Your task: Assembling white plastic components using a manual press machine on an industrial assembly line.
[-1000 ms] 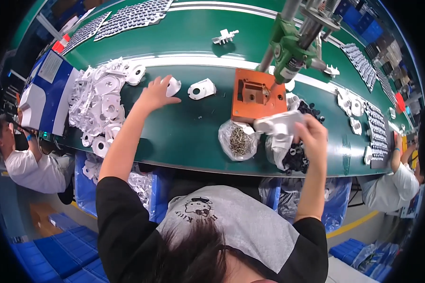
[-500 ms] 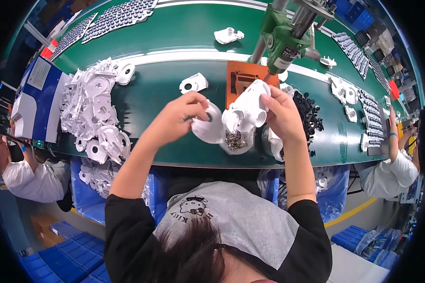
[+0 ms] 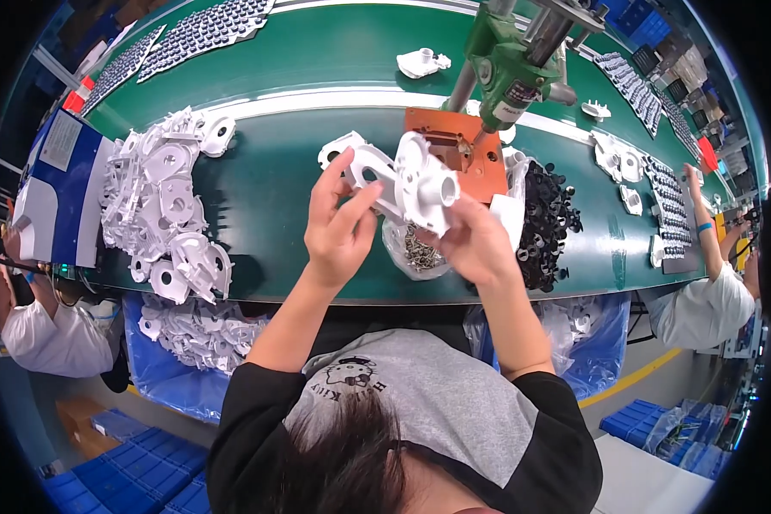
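Observation:
Pinched in my left hand [image 3: 341, 224] is a flat white plastic cover [image 3: 384, 190] with a round hole. My right hand [image 3: 480, 240] grips a white plastic housing [image 3: 420, 182] with a short round spout; its fingertips are partly hidden behind it. Cover and housing overlap in front of me, above the table; whether they are joined I cannot tell. Below them a clear bag of small screws [image 3: 421, 255] lies near the table's front edge. Another white part [image 3: 338, 144] lies just behind the cover, partly hidden.
An orange fixture [image 3: 488, 176] sits under a green press [image 3: 510, 86]. Black small parts [image 3: 546, 231] are heaped to the right, white plastic parts [image 3: 167, 197] to the left. A blue-white machine [image 3: 56, 193] stands far left. Co-workers sit at both sides.
My left hand has moved right and tilted its cover up against the housing. My right hand has come left and lower, turning the housing so its spout points right.

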The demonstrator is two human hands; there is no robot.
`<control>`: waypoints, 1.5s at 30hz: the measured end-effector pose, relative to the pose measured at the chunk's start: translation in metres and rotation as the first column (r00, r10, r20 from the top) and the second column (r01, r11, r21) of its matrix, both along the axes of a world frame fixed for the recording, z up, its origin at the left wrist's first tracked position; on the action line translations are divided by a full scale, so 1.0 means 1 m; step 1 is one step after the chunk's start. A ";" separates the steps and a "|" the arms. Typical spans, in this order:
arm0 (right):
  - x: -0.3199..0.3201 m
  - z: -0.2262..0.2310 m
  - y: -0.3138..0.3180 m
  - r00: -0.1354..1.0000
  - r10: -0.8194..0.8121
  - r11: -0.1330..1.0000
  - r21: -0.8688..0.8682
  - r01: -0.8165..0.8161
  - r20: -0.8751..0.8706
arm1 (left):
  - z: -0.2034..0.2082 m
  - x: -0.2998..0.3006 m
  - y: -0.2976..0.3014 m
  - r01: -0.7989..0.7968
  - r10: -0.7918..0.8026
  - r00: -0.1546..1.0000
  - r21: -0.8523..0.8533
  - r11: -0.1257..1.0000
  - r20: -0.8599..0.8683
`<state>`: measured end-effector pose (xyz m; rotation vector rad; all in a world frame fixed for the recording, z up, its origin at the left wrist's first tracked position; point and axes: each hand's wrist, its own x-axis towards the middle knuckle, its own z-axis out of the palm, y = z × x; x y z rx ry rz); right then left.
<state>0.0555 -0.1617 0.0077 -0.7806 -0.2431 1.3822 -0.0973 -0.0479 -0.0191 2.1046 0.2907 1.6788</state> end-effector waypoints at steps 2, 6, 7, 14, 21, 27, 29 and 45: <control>-0.010 -0.007 -0.002 0.998 0.040 0.997 -0.058 -0.044 -0.058 | -0.004 0.008 -0.004 0.047 -0.047 0.997 -0.002 0.999 0.054; -0.014 -0.022 0.002 0.964 0.114 0.992 0.082 -0.097 -0.241 | -0.008 0.009 -0.012 0.085 -0.084 0.996 0.039 0.996 -0.016; -0.013 -0.023 0.002 0.963 0.114 0.992 0.081 -0.097 -0.243 | -0.012 0.008 -0.013 0.126 -0.126 0.992 0.019 0.992 0.026; -0.015 -0.014 0.004 0.971 0.055 0.997 -0.032 -0.065 -0.233 | -0.023 0.011 -0.026 0.162 -0.166 0.983 0.060 0.985 0.077; -0.006 -0.020 -0.003 0.968 0.071 0.995 -0.055 -0.086 -0.239 | -0.024 0.004 -0.034 0.204 -0.215 0.975 -0.152 0.967 -0.063; -0.010 -0.016 -0.003 0.977 0.076 0.990 -0.102 -0.098 -0.197 | -0.021 0.003 -0.037 0.297 -0.302 0.951 -0.078 0.952 -0.064; -0.009 -0.019 -0.003 0.973 0.076 0.987 -0.126 -0.105 -0.218 | -0.018 0.003 -0.039 0.372 -0.382 0.921 -0.118 0.921 -0.078; -0.015 -0.016 0.002 0.999 -0.031 0.995 -0.094 0.034 0.032 | -0.016 0.011 -0.035 0.413 -0.384 0.911 -0.286 0.865 0.153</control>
